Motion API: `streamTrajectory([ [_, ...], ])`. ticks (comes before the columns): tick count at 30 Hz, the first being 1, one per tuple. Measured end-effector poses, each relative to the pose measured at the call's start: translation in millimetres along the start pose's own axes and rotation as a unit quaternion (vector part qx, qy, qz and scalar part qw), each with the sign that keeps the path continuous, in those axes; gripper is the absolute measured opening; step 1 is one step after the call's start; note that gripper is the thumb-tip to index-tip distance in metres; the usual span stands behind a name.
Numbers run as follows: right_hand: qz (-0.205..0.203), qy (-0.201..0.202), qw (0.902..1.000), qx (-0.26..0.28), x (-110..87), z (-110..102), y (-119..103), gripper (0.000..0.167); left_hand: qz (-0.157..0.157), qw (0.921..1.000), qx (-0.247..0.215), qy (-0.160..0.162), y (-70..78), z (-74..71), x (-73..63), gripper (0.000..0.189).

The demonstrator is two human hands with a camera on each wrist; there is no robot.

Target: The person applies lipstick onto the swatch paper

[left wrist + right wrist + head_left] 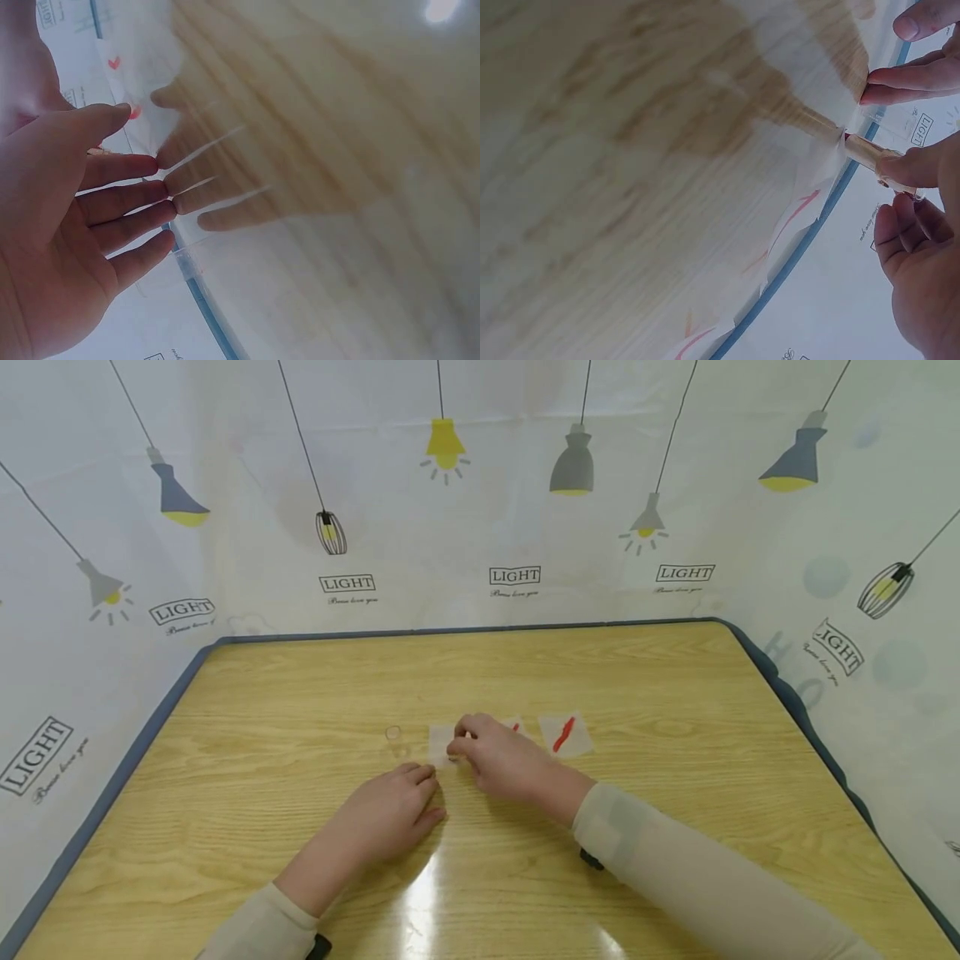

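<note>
Gold tube [865,152]: near the centre of the head view, mostly hidden by the hand; in the right wrist view it shows at the right of the frame.
Right hand [504,762]: thumb and fingers pinch the tube.
Long axis: in the right wrist view it slants from the fingers to the upper left; the reddish end faces the left paper [438,744] and seems to touch it, but this is not certain.
Left hand [386,814]: fingers are relaxed, almost straight, and grasp nothing; the tips rest at this paper's lower left edge, so the right hand is the nearer to the tube.
Middle paper [521,723] and right paper [583,742]: red marks, right of centre.
Small clear piece [393,732]: left of the left paper, apart from it.
</note>
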State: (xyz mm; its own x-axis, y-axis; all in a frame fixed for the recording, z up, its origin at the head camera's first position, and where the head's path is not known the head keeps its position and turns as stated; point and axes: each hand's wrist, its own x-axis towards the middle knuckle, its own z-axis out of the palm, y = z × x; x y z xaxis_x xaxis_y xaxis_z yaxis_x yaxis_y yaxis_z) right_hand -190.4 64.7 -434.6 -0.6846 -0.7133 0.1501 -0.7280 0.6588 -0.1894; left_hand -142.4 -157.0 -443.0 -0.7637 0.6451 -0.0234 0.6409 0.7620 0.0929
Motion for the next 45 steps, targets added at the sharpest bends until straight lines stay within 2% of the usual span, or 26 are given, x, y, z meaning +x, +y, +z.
streamTrajectory([
  [4,0.007,0.0,0.9999,0.007,-1.8,-3,2,0.026,-0.004,1.0,-0.005,-0.002,1.3,-0.6,-0.5,0.044],
  [10,0.026,0.014,0.9984,0.048,-2.6,-3,3,0.025,-0.011,0.9999,-0.004,-0.007,1.6,0.7,-0.7,0.047],
  [15,0.038,-0.004,0.9966,0.072,-1.8,-2,2,0.026,-0.015,0.9998,-0.006,-0.012,1.2,2.3,0.2,0.049],
  [25,0.071,-0.036,0.9941,0.074,5.9,-4,1,0.028,-0.012,0.9999,-0.004,-0.007,1.6,1.9,-1.1,0.047],
  [29,0.072,-0.038,0.9938,0.076,10.4,-4,3,0.029,-0.018,0.9995,-0.014,-0.022,2.2,-3.0,-3.5,0.049],
  [37,0.074,-0.04,0.9933,0.08,16.5,-8,4,0.03,-0.045,0.9936,-0.064,-0.082,4.1,-10.5,-4.3,0.059],
  [45,0.082,-0.047,0.9926,0.077,22.2,-10,5,0.03,-0.041,0.9931,-0.076,-0.079,4.9,-11.0,-4.1,0.062],
])
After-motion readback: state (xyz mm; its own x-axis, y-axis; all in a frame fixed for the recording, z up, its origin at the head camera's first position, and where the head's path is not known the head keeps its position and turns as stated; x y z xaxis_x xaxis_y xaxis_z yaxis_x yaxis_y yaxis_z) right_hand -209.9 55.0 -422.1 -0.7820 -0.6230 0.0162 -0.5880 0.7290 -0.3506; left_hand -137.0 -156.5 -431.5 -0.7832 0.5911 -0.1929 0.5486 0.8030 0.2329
